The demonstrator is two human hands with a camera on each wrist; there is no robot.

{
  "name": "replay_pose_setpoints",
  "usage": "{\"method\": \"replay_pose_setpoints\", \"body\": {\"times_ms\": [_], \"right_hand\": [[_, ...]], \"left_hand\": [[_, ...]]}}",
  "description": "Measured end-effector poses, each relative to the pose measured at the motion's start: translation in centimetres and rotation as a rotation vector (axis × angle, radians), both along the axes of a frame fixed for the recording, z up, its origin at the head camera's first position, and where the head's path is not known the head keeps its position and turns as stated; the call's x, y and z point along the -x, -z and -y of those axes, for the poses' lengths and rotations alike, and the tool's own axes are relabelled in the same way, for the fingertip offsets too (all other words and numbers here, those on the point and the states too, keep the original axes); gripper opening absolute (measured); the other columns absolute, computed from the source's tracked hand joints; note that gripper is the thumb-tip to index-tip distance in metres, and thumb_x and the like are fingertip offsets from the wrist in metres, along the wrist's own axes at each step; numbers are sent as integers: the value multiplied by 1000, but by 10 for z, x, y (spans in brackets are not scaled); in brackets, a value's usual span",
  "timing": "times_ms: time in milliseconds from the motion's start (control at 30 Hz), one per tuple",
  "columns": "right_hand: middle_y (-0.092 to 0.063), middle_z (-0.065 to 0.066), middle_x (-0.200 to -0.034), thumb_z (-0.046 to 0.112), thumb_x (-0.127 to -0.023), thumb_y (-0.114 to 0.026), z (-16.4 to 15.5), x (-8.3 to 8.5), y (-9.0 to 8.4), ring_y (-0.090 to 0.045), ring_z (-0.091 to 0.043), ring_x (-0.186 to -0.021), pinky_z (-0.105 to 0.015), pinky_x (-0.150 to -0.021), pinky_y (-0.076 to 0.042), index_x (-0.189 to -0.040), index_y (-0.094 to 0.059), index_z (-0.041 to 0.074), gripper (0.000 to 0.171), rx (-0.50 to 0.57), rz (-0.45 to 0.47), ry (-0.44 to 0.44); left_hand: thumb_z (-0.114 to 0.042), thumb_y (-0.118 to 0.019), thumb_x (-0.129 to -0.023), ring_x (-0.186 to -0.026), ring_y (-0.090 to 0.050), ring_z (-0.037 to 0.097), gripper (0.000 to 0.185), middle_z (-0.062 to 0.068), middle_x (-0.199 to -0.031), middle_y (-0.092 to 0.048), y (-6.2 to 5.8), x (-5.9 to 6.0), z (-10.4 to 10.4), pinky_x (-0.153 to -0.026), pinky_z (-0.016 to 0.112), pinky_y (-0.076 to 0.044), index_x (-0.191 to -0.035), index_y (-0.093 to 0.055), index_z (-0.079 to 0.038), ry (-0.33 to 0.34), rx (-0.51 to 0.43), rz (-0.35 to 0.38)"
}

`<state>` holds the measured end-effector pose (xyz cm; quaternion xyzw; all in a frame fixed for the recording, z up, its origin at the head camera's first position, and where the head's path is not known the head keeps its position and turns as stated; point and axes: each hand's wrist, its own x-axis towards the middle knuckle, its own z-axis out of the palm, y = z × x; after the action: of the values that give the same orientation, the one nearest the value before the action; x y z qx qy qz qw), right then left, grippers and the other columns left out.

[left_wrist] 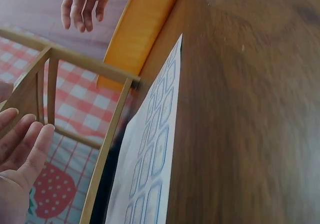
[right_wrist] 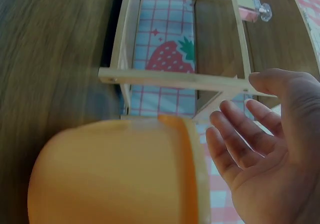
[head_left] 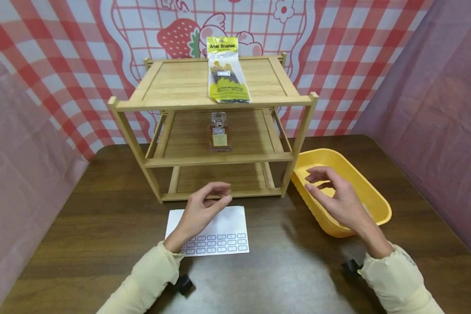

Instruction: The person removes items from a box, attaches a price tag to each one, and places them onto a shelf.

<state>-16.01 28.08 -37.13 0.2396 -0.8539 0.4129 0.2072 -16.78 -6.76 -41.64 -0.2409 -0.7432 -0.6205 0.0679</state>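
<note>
Head view shows the left hand (head_left: 202, 211), fingers loosely bent, above a flat white sheet (head_left: 235, 222) of rounded, blue-edged labels on the wood-grain table (head_left: 114, 244). Over the smooth, round-cornered yellow tub (head_left: 357, 181) hangs the right hand (head_left: 339, 198), fingers slightly spread and curved; the pale wooden rack (head_left: 180, 83) bears a clear glass bottle (head_left: 220, 138) and a glossy packet (head_left: 228, 78).

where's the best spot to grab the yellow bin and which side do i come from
I'd pinch the rim of the yellow bin midway along its right side, coming from the right and above. The bin is open-topped, so its wall can be pinched, and that side faces away from the wooden rack, which stands close to the bin's left side.
</note>
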Motion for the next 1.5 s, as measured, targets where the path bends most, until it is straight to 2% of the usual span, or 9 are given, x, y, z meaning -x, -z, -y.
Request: {"method": "replay_pose_setpoints", "body": {"times_ms": [267, 400, 800, 1000, 1200, 1300, 1400, 1500], "right_hand": [[-70, -16, -107, -9, -90, -73, -16, 1, 6, -60, -3, -99, -9, -84, -47, -127, -61, -4, 40, 1, 48, 23], [-69, -17, -108, -9, -91, -73, -26, 0, 9, -59, -1, -99, -9, -84, -47, -127, -60, -5, 39, 5, 84, 34], [-68, -20, -111, -1, -95, -72, -53, -2, 10, -56, 8, -97, -7, -80, -47, -128, -59, -5, 35, -97, 187, 95], [-67, -21, -113, 4, -96, -74, -65, -5, 8, -54, 11, -95, -6, -78, -47, -127, -60, -5, 36, -146, 235, 123], [-66, -23, -115, 7, -96, -75, -74, -5, 6, -53, 14, -95, -8, -75, -47, -126, -60, -5, 36, -183, 279, 127], [-67, -23, -115, 9, -95, -75, -78, -5, 6, -54, 14, -94, -8, -75, -48, -125, -61, -5, 36, -202, 293, 123], [-67, -22, -114, 10, -95, -76, -82, -4, 6, -55, 13, -93, -8, -75, -47, -124, -61, -5, 36, -224, 309, 118], [-68, -22, -113, 11, -94, -77, -85, -4, 6, -55, 13, -92, -9, -74, -47, -123, -62, -5, 36, -250, 318, 119]], "left_hand": [[-8, -73, -97, -110, -66, 32, 39, 23, -124, -66, 5, 2, -22, -95, 34, -56, -133, -62, 4, 98, 34, 32], [-10, -73, -98, -113, -65, 31, 42, 22, -130, -64, 6, 2, -31, -97, 33, -55, -135, -61, 3, 136, 40, 63], [-10, -72, -99, -111, -66, 24, 42, 23, -127, -65, 9, 2, -62, -93, 32, -57, -137, -60, 3, 202, 0, 132], [-14, -71, -100, -109, -67, 18, 43, 20, -128, -66, 10, 0, -76, -87, 28, -56, -140, -60, -2, 225, 2, 164], [-9, -68, -100, -108, -68, 16, 44, 24, -129, -65, 12, -3, -92, -85, 28, -57, -142, -57, 1, 265, -83, 215], [-5, -67, -100, -103, -69, 14, 45, 29, -129, -63, 14, -4, -100, -87, 40, -60, -143, -54, 4, 291, -140, 255], [-5, -67, -100, -102, -70, 19, 47, 30, -129, -62, 17, -5, -108, -88, 49, -59, -144, -53, 5, 299, -173, 298], [-5, -66, -101, -102, -70, 26, 45, 29, -127, -63, 18, -7, -115, -88, 48, -59, -143, -53, 5, 294, -193, 333]]}}
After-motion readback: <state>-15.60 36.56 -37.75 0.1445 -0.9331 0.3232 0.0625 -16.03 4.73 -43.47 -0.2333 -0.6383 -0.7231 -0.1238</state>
